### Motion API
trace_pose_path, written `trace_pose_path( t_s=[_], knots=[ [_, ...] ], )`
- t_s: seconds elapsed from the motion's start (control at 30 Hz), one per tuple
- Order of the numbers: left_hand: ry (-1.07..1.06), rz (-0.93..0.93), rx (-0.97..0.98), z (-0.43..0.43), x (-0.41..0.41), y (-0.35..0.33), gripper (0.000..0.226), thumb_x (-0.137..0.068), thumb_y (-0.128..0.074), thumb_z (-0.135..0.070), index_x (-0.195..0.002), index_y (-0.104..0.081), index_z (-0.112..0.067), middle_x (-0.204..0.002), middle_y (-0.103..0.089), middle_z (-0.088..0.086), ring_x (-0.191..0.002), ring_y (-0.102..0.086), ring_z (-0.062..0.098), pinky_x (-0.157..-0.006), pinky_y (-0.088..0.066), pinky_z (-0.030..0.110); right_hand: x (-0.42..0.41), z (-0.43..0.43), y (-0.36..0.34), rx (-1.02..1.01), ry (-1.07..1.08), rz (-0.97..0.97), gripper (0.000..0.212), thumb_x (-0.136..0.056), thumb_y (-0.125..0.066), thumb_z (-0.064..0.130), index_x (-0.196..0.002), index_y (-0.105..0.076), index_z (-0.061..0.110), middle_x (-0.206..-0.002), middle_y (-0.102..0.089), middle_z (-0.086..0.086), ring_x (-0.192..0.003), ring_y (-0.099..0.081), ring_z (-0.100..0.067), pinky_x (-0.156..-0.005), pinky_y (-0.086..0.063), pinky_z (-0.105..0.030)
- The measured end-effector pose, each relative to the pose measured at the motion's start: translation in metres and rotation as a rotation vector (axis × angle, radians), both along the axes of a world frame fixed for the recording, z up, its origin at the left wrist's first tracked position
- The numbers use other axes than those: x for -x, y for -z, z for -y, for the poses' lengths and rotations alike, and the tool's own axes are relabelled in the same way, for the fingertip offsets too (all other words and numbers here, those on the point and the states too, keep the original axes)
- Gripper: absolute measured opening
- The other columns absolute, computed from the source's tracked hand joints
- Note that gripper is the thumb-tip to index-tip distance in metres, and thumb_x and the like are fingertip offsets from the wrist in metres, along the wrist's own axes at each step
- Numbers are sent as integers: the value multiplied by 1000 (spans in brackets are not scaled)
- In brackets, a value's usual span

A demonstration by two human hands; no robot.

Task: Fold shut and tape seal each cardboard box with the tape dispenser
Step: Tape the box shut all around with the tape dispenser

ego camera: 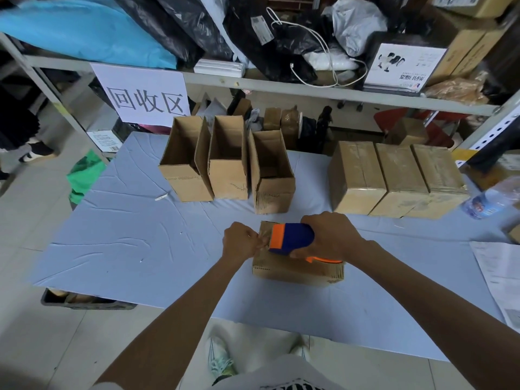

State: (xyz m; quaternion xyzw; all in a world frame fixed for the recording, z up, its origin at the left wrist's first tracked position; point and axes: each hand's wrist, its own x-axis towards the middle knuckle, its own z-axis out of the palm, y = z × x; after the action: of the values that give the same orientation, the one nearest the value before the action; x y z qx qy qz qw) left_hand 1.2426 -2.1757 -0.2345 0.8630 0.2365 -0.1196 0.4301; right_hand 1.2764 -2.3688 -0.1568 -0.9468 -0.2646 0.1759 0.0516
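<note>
Box (295,273) lies shut on the table (135,243), right under both my hands. Right hand (330,237) is wrapped tight round the dispenser (291,238), which sits on the box top. Left hand (239,244) is just left of its mouth, fingers curled, pinching the tape (264,240) end over the box's left edge. Beyond: three open boxes (228,167) upright, three sealed boxes (399,178) to their right.

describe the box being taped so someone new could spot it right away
On the blue-grey table, open boxes and sealed boxes line the far side. The box being taped sits alone nearer the person. Only it has the orange and blue tape dispenser on top.
</note>
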Motion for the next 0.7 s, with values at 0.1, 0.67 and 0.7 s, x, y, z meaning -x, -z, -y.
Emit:
trace_pose_path(
  t_s=[0.1,0.67,0.7],
  knots=[
    [-46,-10,-57,-10,5,-6,26,-74,-64,-6,-51,-53,-3,-49,-46,8,-48,-48,18,-50,-36,21,-2,-19,1,-5,-26,9,67,-68,-68,68,-116,-53,25,-111,-64,3,-97,-58,-14,-77,-44,-23],
    [-79,-115,-198,-38,-1,-13,27,-82,-64,-22,-63,-58,-4,-57,-56,4,-58,-57,18,-51,-42,22,-17,-48,-1,-53,-33,-50,67,-65,-73,64,-115,-52,26,-107,-63,6,-86,-52,-8,-73,-41,-20],
    [-60,-129,-198,-37,-3,-14,30,-82,-66,-26,-62,-57,-4,-58,-58,6,-59,-59,18,-55,-46,24,-17,-43,-1,-58,-30,-56,67,-65,-74,64,-116,-53,26,-107,-64,6,-86,-51,-8,-73,-40,-20]
  ],
)
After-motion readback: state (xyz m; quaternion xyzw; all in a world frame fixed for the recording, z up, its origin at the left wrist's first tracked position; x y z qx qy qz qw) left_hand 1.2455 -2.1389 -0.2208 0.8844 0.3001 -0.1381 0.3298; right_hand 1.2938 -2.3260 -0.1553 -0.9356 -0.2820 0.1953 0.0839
